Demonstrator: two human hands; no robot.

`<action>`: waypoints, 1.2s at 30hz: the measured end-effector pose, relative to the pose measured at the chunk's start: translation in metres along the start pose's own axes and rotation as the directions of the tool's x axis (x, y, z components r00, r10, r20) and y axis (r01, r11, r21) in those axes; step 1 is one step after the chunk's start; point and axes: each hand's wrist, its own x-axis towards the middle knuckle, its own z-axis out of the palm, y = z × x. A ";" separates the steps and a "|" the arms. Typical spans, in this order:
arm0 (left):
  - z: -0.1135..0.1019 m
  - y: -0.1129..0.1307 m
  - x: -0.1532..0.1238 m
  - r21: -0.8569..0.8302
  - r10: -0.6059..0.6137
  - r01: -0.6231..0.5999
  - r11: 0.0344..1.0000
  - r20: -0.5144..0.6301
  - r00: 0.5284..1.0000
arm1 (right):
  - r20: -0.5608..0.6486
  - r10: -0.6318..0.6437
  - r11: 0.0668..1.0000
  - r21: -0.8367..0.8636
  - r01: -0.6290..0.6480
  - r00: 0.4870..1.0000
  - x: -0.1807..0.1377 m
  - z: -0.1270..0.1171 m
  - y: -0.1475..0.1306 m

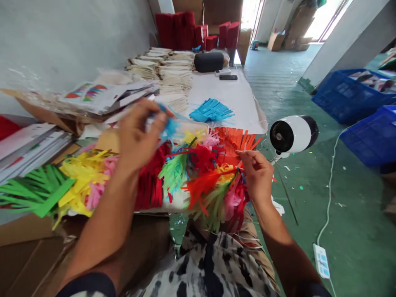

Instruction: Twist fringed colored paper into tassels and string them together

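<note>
Pinched in my left hand [136, 134] is a blue paper tassel [169, 129], blurred by motion. My right hand [257, 172] has its thumb and fingers pressed together on what looks like a thin pale string, at the right of a bunch of colourful paper tassels [202, 159]. Those tassels are red, orange, green, yellow and pink and hang over the table's front edge. Behind them lies orange fringed paper [236, 139], and farther back blue fringed paper [211, 110]. Dark red fringed paper [151, 190] is partly hidden by my left forearm.
Yellow fringed paper [81, 175] and green fringed paper [40, 190] lie at the left. Paper stacks [173, 76], a black cylindrical case [209, 62] and a phone [228, 77] are farther back. A white-and-black fan [293, 134] stands right of the table, near blue crates [355, 97].
</note>
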 end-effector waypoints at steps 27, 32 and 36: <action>0.101 0.005 -0.113 -0.403 -0.528 0.597 0.694 0.279 0.802 | 0.287 0.191 0.969 0.098 -0.227 0.939 -0.009 0.029 0.012; 0.102 0.005 -0.116 -0.409 -0.555 0.626 0.664 0.291 0.779 | 0.301 0.210 0.960 0.116 -0.254 0.930 -0.008 0.028 0.012; 0.103 0.006 -0.117 -0.417 -0.542 0.616 0.668 0.293 0.787 | 0.319 0.219 0.955 0.123 -0.269 0.922 -0.008 0.026 0.012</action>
